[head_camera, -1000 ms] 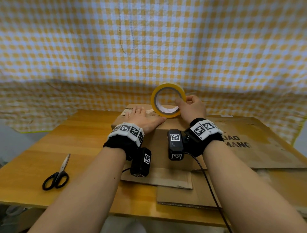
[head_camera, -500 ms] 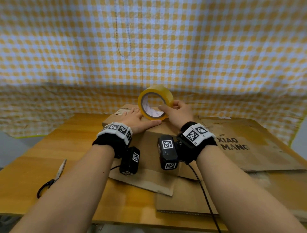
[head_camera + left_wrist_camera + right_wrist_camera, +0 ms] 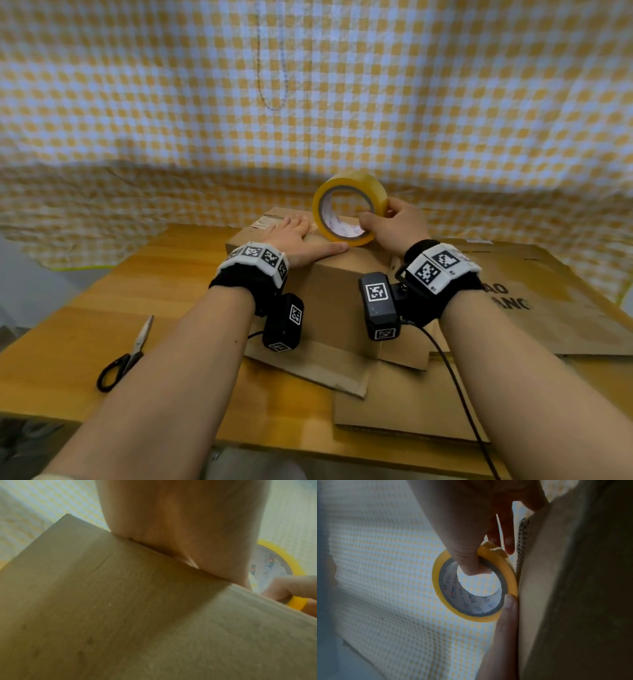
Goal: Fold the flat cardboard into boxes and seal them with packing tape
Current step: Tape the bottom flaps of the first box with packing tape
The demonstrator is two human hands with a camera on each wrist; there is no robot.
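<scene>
A folded brown cardboard box (image 3: 339, 287) stands on the wooden table (image 3: 85, 318). My left hand (image 3: 294, 241) lies flat on the box top, fingers straight, thumb stretched toward the tape. My right hand (image 3: 394, 226) grips a yellow roll of packing tape (image 3: 349, 207) upright on the box top, thumb through the core. The right wrist view shows the tape roll (image 3: 474, 585) against the box edge (image 3: 556, 588), my left thumb touching the roll's rim. In the left wrist view, the box side (image 3: 137, 615) fills the picture under my palm, with the roll (image 3: 281, 566) at right.
Black-handled scissors (image 3: 125, 354) lie on the table at the left. Flat cardboard sheets (image 3: 534, 298) lie to the right and under the box. A yellow-and-white checked cloth (image 3: 308, 102) hangs behind the table.
The tape roll has come nearer along the box top to my left thumb and turned, so its outer band faces me more. My left hand stays flat on the box.
</scene>
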